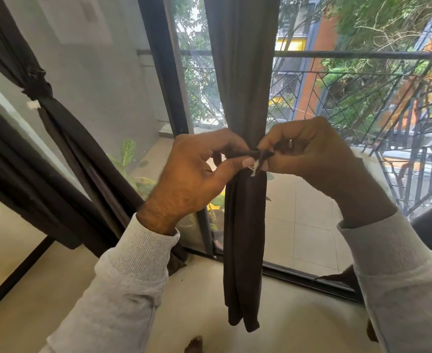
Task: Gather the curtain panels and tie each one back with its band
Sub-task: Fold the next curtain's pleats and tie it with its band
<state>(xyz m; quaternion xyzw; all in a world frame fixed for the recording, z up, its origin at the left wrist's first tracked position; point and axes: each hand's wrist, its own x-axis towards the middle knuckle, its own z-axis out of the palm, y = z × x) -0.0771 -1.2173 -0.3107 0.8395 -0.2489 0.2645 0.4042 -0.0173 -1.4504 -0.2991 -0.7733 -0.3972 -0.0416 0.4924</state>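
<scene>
Two dark curtain panels show in the head view, and they mark how far the job has come. At the left the dark brown fabric curtain panel [57, 123] is already gathered and cinched at its waist by a knotted dark band [38, 84], with a small white tag just below the knot, so that one looks finished. The grey-brown fabric curtain panel at the middle [244, 220] hangs in front of the black-framed glass balcony door [164, 72]; it is bunched into a narrow column that spreads wider above the hands and drops in tight folds below them, ending just above the pale floor [197, 301]. Its tie appears to be under way rather than done. Whether further panels wait outside the view cannot be told.

The left hand [194, 179], in a light grey ribbed sleeve, has its fingers curled round the gathered cloth, thumb and forefinger pinching the thin dark tie band [253, 155] at the front of the bundle. The right hand [309, 154] meets it there, its grip closed in a fingertip pinch on the band's other end. A small white tag [256, 169] dangles just under the pinch. The knot looks unfinished; drawing it tight is likely what remains here.
</scene>
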